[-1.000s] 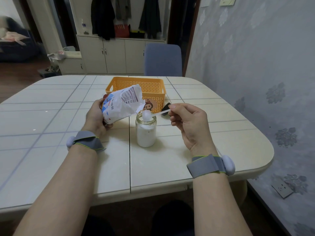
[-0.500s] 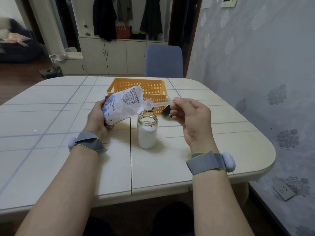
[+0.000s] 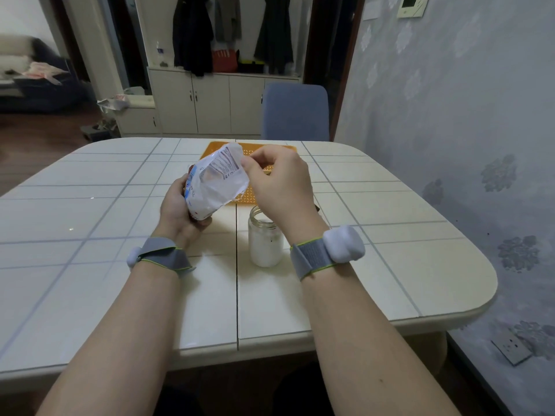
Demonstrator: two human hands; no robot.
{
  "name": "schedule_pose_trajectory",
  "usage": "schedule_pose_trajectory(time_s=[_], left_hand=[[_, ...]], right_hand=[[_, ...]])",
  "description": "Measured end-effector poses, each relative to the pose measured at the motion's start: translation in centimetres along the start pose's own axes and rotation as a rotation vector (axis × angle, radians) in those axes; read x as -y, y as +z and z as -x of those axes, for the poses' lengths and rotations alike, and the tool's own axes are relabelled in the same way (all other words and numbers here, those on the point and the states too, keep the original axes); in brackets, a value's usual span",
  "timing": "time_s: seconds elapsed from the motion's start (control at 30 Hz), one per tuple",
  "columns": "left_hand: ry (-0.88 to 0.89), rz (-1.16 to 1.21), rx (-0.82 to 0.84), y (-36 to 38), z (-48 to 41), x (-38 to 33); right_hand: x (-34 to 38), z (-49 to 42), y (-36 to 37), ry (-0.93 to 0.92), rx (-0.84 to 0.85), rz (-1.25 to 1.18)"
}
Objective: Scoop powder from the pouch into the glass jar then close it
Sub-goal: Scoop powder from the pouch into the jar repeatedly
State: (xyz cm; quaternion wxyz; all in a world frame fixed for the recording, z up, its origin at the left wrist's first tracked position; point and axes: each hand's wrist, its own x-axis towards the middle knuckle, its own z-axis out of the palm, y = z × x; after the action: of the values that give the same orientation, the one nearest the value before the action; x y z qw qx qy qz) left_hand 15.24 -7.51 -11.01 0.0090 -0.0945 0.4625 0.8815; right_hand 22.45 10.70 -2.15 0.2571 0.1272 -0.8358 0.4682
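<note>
One pouch [image 3: 214,183] is at the centre of the frame, gripped from below by the left hand [image 3: 177,210]. The right hand [image 3: 277,184] has its fingers closed at the pouch mouth. One glass jar [image 3: 265,241] with white powder stands open on the surface [image 3: 90,235], below the right hand. One orange basket [image 3: 249,195] is behind.

An orange perforated basket [image 3: 250,196] sits near the far edge of the tiled table [image 3: 390,250], at its middle. A blue chair [image 3: 295,112] stands just beyond that edge, with white cabinets [image 3: 210,103] and dark hanging coats [image 3: 192,34] behind it.
</note>
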Motion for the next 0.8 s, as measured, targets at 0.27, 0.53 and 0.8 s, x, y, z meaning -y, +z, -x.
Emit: schedule_pose_trajectory(time_s=[0.27,0.53,0.8], left_hand=[[0.066,-0.037,-0.089,0.9,0.4,0.2],[0.168,0.052,-0.127,1.1,0.5,0.1],[0.139,0.104,-0.122,0.8,0.8,-0.1]], right_hand=[[0.5,-0.3,0.5,-0.032,-0.078,-0.007],[0.2,0.7,1.7,-0.308,-0.147,0.041],[-0.8,1.5,1.5,-0.374,-0.244,0.167]])
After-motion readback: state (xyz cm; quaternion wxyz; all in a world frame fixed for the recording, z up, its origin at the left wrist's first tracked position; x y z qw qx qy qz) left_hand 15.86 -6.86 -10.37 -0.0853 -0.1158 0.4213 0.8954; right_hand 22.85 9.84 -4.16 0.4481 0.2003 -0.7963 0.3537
